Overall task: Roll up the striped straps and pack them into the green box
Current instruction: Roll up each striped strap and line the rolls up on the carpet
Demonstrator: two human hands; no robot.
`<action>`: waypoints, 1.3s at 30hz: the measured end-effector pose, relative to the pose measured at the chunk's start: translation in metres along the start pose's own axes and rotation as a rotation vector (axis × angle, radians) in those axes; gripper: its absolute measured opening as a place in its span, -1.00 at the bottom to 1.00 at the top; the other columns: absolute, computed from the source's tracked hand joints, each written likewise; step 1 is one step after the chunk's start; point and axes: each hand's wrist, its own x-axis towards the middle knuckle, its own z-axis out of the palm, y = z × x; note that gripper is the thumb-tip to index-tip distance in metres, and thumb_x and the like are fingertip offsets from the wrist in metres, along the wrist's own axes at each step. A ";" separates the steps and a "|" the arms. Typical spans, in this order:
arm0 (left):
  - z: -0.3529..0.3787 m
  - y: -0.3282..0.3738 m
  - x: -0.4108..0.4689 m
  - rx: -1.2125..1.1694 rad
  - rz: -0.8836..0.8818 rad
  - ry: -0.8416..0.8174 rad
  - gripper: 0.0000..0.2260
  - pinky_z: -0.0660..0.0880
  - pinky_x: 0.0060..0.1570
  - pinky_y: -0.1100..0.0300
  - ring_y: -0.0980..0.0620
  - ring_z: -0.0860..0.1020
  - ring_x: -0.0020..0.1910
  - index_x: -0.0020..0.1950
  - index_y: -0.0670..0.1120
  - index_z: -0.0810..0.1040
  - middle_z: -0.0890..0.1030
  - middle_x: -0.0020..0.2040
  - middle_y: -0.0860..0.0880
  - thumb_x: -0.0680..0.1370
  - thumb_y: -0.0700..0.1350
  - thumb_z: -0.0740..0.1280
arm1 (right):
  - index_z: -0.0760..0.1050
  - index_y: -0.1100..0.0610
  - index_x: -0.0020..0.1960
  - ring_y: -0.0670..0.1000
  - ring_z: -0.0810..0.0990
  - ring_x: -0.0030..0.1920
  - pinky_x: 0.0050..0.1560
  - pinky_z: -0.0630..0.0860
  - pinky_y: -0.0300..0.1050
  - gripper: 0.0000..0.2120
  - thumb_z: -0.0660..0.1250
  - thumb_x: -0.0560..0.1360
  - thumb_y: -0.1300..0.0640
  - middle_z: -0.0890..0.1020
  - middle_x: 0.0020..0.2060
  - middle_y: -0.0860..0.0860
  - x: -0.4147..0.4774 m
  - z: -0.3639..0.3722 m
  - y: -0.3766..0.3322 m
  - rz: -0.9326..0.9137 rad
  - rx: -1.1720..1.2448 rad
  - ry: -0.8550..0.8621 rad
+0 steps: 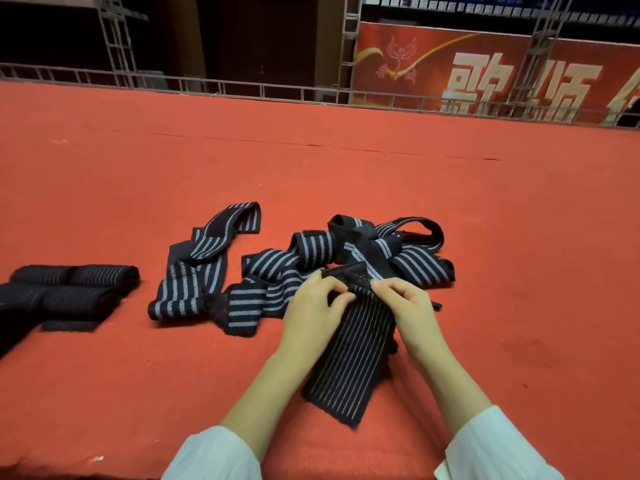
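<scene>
Both my hands are on one striped strap [349, 355], which lies flat on the red carpet [104, 202] and runs from my wrists out toward the pile. My left hand [313, 306] has its fingers curled down and pinching the far end; my right hand [408, 303] is likewise closed on that end from the other side, thumb and forefinger nipped at the edge. This looks like the start of a roll: the far end has a rough, hook-and-loop-looking patch, though it's too dark to be sure. The strap is soft, light elastic webbing, limp with no stiffness, so it will sag and skew unless I keep the edges lined up and the first turn tight. Best hold is at both side edges of the end, rolling toward me with even tension. The loose tangle of straps [346, 251] sits just beyond my fingers, touching the one I hold, with another loose strap [194, 271] to its left. Finished rolls [69, 289] sit well apart at far left. The green box isn't in view.
</scene>
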 end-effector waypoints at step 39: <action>-0.037 -0.012 0.022 -0.158 -0.074 0.094 -0.91 0.36 0.02 0.34 0.26 0.49 -0.02 0.03 -0.02 0.60 0.58 -0.01 0.10 0.55 -0.06 0.37 | 0.41 0.14 -0.26 -0.10 0.44 -0.58 -0.63 0.29 -0.34 -0.77 0.14 0.56 0.21 0.49 -0.46 0.02 0.007 -0.031 -0.033 0.209 0.354 0.280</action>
